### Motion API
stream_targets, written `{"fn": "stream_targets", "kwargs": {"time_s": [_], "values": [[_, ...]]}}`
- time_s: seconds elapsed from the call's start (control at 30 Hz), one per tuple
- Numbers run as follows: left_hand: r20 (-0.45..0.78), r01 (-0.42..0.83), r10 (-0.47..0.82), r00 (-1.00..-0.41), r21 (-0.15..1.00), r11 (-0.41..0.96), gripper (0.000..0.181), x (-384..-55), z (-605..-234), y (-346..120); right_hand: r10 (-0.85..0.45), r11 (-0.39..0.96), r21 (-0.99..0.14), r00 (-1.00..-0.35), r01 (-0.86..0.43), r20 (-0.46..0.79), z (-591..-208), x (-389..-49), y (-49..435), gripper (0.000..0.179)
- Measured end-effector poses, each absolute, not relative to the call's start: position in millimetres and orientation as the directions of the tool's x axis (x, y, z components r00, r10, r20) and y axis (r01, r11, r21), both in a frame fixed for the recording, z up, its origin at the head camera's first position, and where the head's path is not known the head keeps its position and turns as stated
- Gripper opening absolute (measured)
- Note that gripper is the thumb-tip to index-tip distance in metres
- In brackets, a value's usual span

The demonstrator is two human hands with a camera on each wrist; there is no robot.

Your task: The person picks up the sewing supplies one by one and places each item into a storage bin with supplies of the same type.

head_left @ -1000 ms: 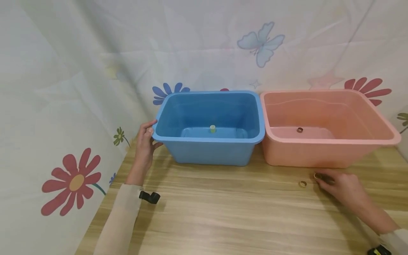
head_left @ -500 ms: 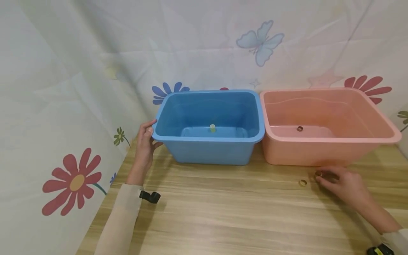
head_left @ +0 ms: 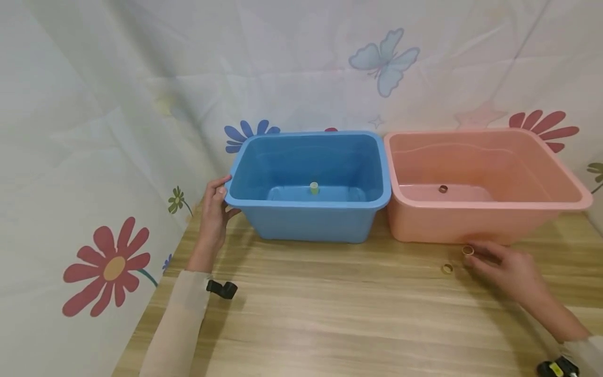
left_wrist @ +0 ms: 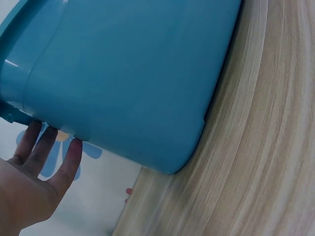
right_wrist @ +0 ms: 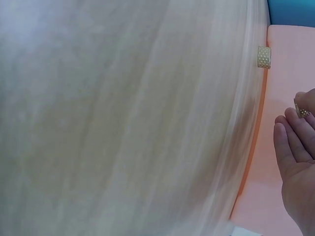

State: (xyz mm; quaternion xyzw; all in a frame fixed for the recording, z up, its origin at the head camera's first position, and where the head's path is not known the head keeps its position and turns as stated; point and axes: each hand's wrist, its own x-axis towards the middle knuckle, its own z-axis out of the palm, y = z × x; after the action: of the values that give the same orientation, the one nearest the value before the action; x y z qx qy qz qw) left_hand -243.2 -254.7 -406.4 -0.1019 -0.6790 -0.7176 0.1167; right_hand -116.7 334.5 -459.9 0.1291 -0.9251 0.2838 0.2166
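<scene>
The right hand [head_left: 511, 269] pinched a gold ring [right_wrist: 303, 112] between its thumb and index finger, at the near side of the pink tub [head_left: 490, 206]. In the right wrist view the held band showed a dimpled pattern, and other fingers lay extended beside it. A second ring [right_wrist: 264, 57], similarly dimpled, lay on the desk [head_left: 330, 303], just left of the held one and slightly nearer. A darker ring [head_left: 443, 189] lay on the floor of the pink tub.

The left hand [head_left: 213, 214] touched the left end of the blue tub [head_left: 306, 204] at its rim, three fairly straight fingers against the wall beneath; whether it gripped the rim could not be told. Inside that tub, a small pale green cylinder [head_left: 314, 188] stood on the floor. The tubs sat side by side, blue to the left and pink to the right, rims touching or nearly so. At the far side hung a white cloth [head_left: 282, 63] printed with flowers and a butterfly [head_left: 386, 64].
</scene>
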Motion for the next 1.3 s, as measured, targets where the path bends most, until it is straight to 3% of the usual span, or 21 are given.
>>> {"fn": "stream_targets", "kwargs": {"time_s": [0.13, 0.77, 1.03, 1.3], "values": [[0.304, 0.306, -0.032, -0.952, 0.95, -0.056, 0.039, -244, -405, -254, -0.128, 0.813, -0.441, -0.856, -0.38, 0.501, -457, -119, 333, 0.03], [0.313, 0.315, -0.039, -0.949, 0.946, -0.072, 0.038, -246, -410, -255, -0.099, 0.711, -0.61, -0.908, -0.35, 0.406, -424, -111, 307, 0.027], [0.318, 0.32, -0.04, -0.947, 0.943, -0.089, 0.038, -247, -411, -256, -0.157, 0.638, -0.609, -0.854, -0.471, 0.496, -403, -109, 295, 0.036], [0.31, 0.313, -0.044, -0.95, 0.947, -0.079, 0.039, -245, -410, -255, -0.19, 0.684, -0.531, -0.824, -0.501, 0.533, -382, -105, 288, 0.038]]}}
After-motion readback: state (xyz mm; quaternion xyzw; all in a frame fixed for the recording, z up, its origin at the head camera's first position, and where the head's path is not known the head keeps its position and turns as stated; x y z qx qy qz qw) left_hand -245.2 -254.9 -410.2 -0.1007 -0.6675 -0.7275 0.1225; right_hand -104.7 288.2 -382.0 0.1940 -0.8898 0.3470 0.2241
